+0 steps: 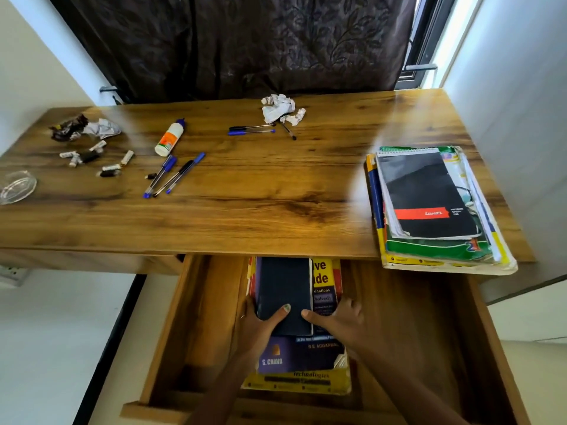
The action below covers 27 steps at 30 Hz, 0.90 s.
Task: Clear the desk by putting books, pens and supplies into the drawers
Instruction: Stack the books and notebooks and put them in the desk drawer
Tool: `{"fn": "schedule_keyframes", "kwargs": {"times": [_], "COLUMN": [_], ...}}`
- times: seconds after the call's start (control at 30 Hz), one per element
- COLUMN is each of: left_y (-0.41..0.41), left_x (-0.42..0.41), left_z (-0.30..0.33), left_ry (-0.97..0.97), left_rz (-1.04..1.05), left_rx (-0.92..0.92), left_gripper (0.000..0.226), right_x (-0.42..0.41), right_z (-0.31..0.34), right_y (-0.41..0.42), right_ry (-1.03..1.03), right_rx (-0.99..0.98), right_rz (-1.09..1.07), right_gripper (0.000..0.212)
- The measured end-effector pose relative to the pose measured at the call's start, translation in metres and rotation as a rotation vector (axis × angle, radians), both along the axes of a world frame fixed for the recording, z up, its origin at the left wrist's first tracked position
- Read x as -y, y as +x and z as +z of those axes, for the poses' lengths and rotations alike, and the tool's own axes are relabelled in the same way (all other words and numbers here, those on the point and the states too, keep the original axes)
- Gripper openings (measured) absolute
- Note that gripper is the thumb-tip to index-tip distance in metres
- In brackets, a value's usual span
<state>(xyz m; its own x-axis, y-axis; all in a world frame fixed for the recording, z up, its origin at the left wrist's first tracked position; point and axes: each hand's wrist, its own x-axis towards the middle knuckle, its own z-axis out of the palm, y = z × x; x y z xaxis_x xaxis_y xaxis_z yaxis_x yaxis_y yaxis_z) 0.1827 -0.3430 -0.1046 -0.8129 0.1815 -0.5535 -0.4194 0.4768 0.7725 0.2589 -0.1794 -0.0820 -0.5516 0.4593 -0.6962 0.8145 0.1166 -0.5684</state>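
Observation:
A wide wooden drawer [196, 326] stands pulled out below the desk [260, 204]. Inside it lies a stack of books [303, 360], topped by a dark blue book [283, 289]. My left hand [259, 325] grips that book's near left corner, thumb on the cover. My right hand [339, 317] rests on the stack at the book's right edge, thumb touching the cover. On the desk, blue and black pens [171, 176] lie left of centre beside a glue bottle [169, 138]. More pens [254, 129] lie further back. A pile of notebooks [429, 207] sits at the right edge.
Crumpled paper [280, 108] lies at the back centre, more paper and a dark wrapper [82, 128] at the back left. Small white and black bits [92, 156] and a glass dish [17, 187] sit at the far left. A dark curtain [245, 44] hangs behind.

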Motion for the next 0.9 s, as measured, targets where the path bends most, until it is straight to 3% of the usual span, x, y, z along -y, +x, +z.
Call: {"fn": "schedule_keyframes", "kwargs": {"times": [0.1, 0.33, 0.47, 0.53, 0.67, 0.73, 0.8, 0.9], "left_y": [-0.01, -0.035, -0.04, -0.038, -0.032, -0.028, -0.021, -0.007], "left_x": [0.023, 0.067, 0.075, 0.076, 0.069, 0.061, 0.049, 0.02], "left_z": [0.0, 0.003, 0.004, 0.007, 0.018, 0.023, 0.032, 0.049], "left_ry": [-0.011, 0.081, 0.076, 0.07, -0.021, -0.236, -0.313, -0.219], "left_rz": [0.022, 0.046, 0.073, 0.047, -0.087, -0.1, -0.044, -0.017], "left_rx": [-0.029, -0.007, -0.016, -0.05, -0.236, -0.425, -0.604, -0.818], "left_gripper": [0.102, 0.106, 0.071, 0.069, 0.08, 0.095, 0.086, 0.064], "right_x": [0.019, 0.064, 0.075, 0.076, 0.077, 0.078, 0.076, 0.059], "right_z": [0.004, 0.012, 0.013, 0.013, 0.012, 0.017, 0.026, 0.05], "right_y": [-0.013, -0.037, -0.044, -0.045, -0.041, -0.035, -0.026, -0.011], "right_ry": [0.005, -0.034, -0.082, -0.079, -0.057, 0.082, 0.243, 0.36], "right_rx": [0.009, 0.028, 0.013, 0.003, 0.007, -0.014, -0.151, -0.433], "right_rz": [0.041, 0.112, 0.075, 0.06, 0.058, 0.073, 0.065, 0.014], "right_gripper": [0.117, 0.121, 0.123, 0.122, 0.114, 0.1, 0.077, 0.051]}}
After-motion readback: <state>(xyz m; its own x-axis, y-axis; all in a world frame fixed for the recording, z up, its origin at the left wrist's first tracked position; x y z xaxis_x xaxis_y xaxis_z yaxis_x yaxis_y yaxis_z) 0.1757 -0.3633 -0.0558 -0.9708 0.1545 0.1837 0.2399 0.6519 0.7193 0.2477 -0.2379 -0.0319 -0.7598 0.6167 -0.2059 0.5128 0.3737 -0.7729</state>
